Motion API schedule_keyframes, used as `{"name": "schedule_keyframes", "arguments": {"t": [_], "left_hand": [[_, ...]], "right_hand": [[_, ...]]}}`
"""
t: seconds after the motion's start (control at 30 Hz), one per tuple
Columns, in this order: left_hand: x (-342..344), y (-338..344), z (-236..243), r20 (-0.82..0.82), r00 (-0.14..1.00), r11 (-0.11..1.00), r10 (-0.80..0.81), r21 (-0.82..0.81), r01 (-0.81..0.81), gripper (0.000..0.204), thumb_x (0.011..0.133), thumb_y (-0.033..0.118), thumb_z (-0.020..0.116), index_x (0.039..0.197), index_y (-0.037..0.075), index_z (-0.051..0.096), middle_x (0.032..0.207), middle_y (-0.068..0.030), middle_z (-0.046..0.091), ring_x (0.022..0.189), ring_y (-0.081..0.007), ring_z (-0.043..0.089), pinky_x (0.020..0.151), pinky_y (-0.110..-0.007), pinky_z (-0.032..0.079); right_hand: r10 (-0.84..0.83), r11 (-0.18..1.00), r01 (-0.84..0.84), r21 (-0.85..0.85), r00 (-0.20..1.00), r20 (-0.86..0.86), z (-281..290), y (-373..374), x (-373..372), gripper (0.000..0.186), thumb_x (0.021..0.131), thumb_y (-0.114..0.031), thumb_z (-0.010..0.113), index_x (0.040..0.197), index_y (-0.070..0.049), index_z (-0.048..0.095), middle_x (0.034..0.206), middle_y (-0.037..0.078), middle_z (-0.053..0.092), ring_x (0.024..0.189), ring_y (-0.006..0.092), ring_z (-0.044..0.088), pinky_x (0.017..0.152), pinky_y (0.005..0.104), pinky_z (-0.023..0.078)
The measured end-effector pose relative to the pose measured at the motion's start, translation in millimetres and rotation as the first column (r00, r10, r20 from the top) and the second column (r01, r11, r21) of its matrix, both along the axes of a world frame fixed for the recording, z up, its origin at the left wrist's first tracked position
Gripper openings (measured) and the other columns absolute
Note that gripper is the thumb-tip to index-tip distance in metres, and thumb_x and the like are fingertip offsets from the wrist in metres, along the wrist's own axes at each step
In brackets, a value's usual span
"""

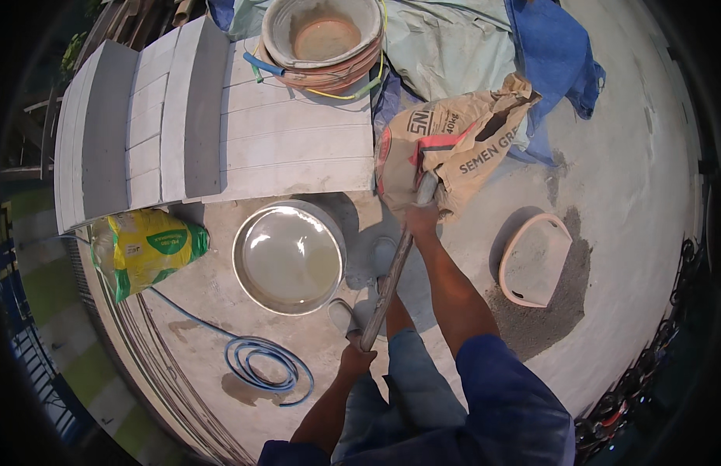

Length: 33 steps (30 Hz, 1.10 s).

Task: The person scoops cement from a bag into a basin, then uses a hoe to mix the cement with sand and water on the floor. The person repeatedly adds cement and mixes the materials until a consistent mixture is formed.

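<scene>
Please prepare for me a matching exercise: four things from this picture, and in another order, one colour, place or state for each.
Things:
1. Wooden handle
2. Paper bag
3. Basin
4. Hose

Descriptions:
A. blue, coiled
B. silvery, round
C. between left hand and right hand, gripped by both
D. brown, open

Pairs: 1-C, 2-D, 3-B, 4-A

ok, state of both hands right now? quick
Left hand: closed, holding the wooden handle near the end closest to the body.
Right hand: closed, holding the same handle farther along, near the brown paper sack.
</scene>
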<state>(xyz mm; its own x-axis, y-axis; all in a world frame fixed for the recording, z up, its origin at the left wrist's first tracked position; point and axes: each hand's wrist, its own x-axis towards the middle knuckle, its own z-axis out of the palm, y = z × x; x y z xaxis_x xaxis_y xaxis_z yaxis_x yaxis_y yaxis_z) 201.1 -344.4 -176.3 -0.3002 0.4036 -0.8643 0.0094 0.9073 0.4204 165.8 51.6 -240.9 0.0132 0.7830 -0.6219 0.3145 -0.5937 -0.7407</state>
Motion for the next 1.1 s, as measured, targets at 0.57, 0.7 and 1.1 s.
{"name": "schedule_keyframes", "arguments": {"t": [0.57, 0.7, 1.1], "left_hand": [[-7.6, -0.8, 87.5, 0.135, 0.989, 0.997, 0.06, -0.058, -0.053, 0.043, 0.072, 0.027, 0.074, 0.105, 0.002, 0.064, 0.086, -0.0185, 0.069, 0.085, -0.0323, 0.07, 0.075, -0.04, 0.053], [-26.8, -28.8, 87.8, 0.451, 0.791, 0.896, 0.414, -0.354, -0.267, 0.04, 0.073, 0.027, 0.073, 0.104, 0.003, 0.065, 0.091, -0.0195, 0.07, 0.091, -0.0327, 0.069, 0.079, -0.041, 0.053], [-68.1, 79.8, 289.9, 0.16, 0.98, 0.992, -0.122, -0.008, 0.125, 0.059, 0.074, 0.034, 0.076, 0.118, -0.001, 0.057, 0.104, -0.0227, 0.067, 0.099, -0.0344, 0.066, 0.087, -0.041, 0.05]], "right_hand": [[0.049, 0.995, -0.042, -0.094, 0.995, 0.081, 8.1, -47.3, 10.6, 0.018, 0.075, -0.005, 0.063, 0.087, 0.004, 0.054, 0.062, 0.013, 0.055, 0.042, 0.0233, 0.057, 0.034, 0.0369, 0.044], [0.021, 0.981, -0.015, -0.193, 0.999, 0.027, 3.8, -71.6, 8.8, 0.015, 0.075, -0.006, 0.062, 0.082, 0.004, 0.053, 0.06, 0.012, 0.054, 0.041, 0.0231, 0.056, 0.034, 0.0367, 0.045], [0.037, 0.904, -0.033, -0.426, 0.999, 0.0, 58.9, -1.9, 10.9, 0.016, 0.081, -0.009, 0.061, 0.09, 0.001, 0.053, 0.071, 0.014, 0.054, 0.055, 0.0273, 0.059, 0.05, 0.0471, 0.052]]}}
